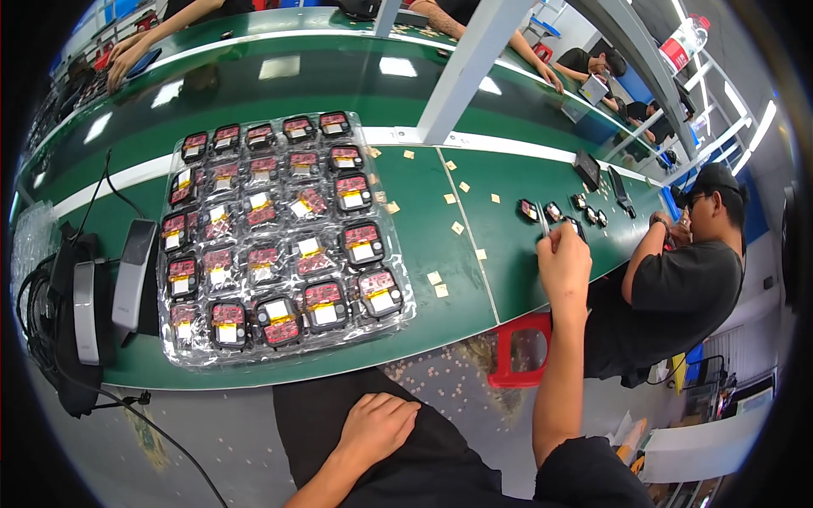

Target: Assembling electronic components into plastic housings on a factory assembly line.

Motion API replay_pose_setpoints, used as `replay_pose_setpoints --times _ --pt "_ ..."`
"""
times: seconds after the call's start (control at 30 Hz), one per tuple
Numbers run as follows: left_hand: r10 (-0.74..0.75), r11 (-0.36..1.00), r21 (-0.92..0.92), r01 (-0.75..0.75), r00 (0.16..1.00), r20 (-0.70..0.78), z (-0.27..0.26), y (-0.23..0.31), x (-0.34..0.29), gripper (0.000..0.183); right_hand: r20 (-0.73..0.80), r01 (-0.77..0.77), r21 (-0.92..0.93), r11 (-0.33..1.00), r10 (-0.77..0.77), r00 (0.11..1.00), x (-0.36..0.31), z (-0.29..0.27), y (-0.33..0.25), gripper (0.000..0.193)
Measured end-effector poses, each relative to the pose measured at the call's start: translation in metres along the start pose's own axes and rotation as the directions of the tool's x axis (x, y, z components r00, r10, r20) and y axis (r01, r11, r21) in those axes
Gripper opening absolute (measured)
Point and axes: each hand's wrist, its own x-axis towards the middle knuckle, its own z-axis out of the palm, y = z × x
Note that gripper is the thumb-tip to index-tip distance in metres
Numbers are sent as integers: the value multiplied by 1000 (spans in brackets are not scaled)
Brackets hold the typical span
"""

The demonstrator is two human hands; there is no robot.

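Note:
My right hand (pixel 565 261) reaches over the green table, its fingers pinched on a thin pale tool (pixel 543 217) that looks like tweezers. Close by the tool's tip lies a small black casing (pixel 528 210) with a red board inside. More small black casings (pixel 553 210) lie beside it, one partly hidden behind my fingers. My left hand (pixel 381 427) rests on my dark-clothed thigh, fingers stretched out and holding nothing. Left of centre, a clear plastic tray (pixel 394 317) carries several black casings (pixel 324 305) with red circuit boards, white blocks and yellow tape.
Small pale squares (pixel 457 228) are scattered over the table (pixel 423 182). Two grey-black devices (pixel 134 275) and cables stand at the left. A metal post (pixel 461 76) rises behind the tray. A person (pixel 690 271) sits at the right near a red stool (pixel 517 356); others work across the belt.

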Motion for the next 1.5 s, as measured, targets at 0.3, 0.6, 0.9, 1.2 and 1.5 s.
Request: replay_pose_setpoints --times 0.3,0.6,0.9,1.2,1.5 --pt "26 999 18 -27 999 37 3 3 1 9 73 68 -31 997 -65 995 38 42 3 26" --pt "-47 990 -130 54 997 61 -14 16 8 16 137 108 -70 992 -97 986 5 16 -12 26" --pt "213 967 -96 -236 955 -208 -67 68 70 21 203 11 617 787 -173 964 -62 -58 -26 22" --pt "291 954 -31 -300 942 -166 -58 75 87 67 530 -235 770 593 -388 754 -134 -85 -58 42" --pt "198 978 -32 -205 967 -162 -92 97 100 49 294 -20 830 557 -406 865 -139 -89 -81 42"
